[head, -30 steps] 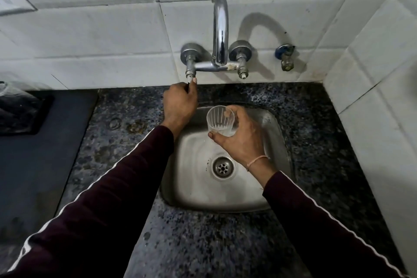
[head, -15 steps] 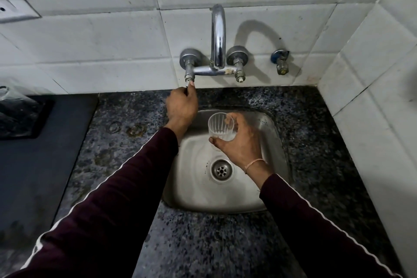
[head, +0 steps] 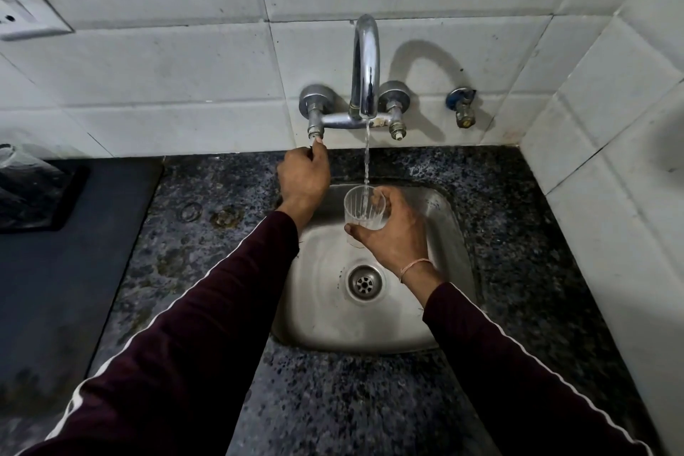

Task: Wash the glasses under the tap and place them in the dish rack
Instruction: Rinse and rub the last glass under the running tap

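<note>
Under the tap (head: 365, 67) | glass (head: 364, 209) upright, mouth up, stream falling straight in | right hand (head: 398, 233) fingers wrapped round glass | left hand (head: 304, 176) fingers pinching valve stem (head: 315, 137)

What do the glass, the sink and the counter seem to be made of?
Glass: clear and ribbed, glass or hard plastic; the look leaves it open, the water stream shows through its wall.
Sink: brushed stainless steel, probably; grey, with soft dull reflections.
Counter: polished speckled stone, likely granite; black with pale flecks and a faint sheen.
</note>
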